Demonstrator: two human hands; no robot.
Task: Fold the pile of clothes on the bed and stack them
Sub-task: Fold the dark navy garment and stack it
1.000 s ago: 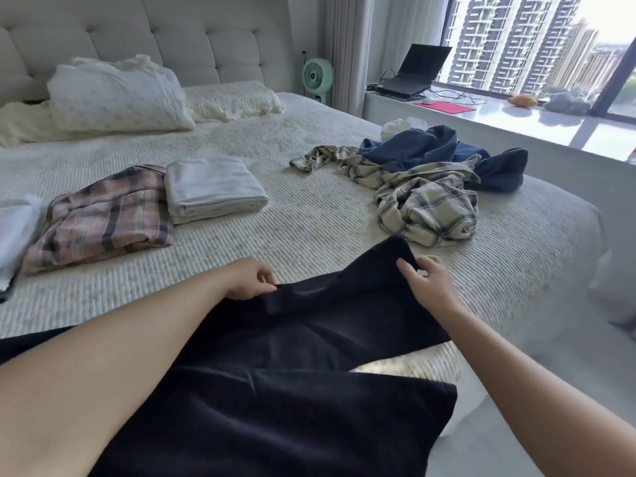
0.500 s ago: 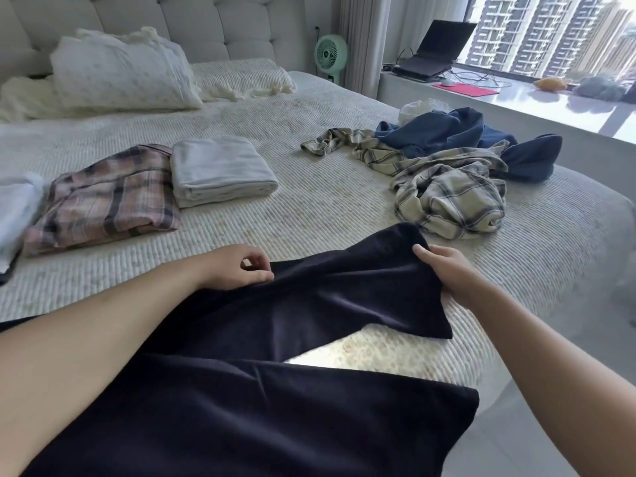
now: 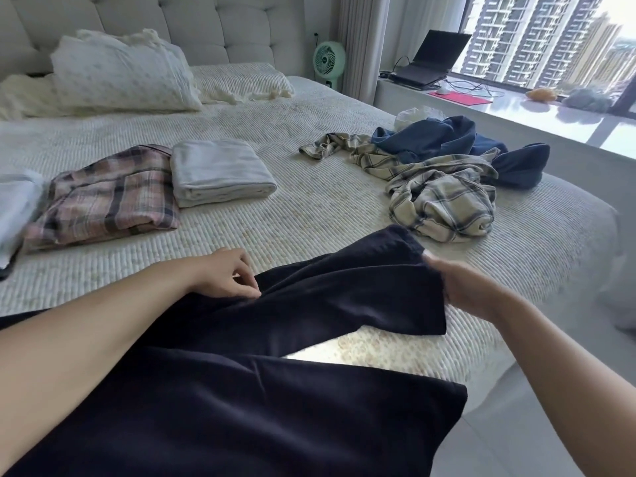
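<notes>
A dark navy garment (image 3: 309, 304) lies spread over the near edge of the bed (image 3: 309, 208) and across my lap. My left hand (image 3: 225, 275) has its fingers curled, pinching the garment's upper edge at the left. My right hand (image 3: 461, 287), blurred, holds the same piece at its right edge. The unfolded pile sits at the right: a beige plaid shirt (image 3: 440, 197) with a blue garment (image 3: 433, 137) behind it. At the left lie a folded pink plaid piece (image 3: 103, 197), a folded white piece (image 3: 216, 170) and another white piece (image 3: 15, 204).
Pillows (image 3: 117, 77) lean on the tufted headboard. A green fan (image 3: 328, 60) stands beside the bed. The window ledge (image 3: 516, 115) at the right carries a laptop (image 3: 430, 60). Tiled floor (image 3: 516, 425) shows past the bed's near right corner.
My right hand has slid down the garment's right edge, towards me. My left hand stays at the upper edge. The view has shifted a little.
</notes>
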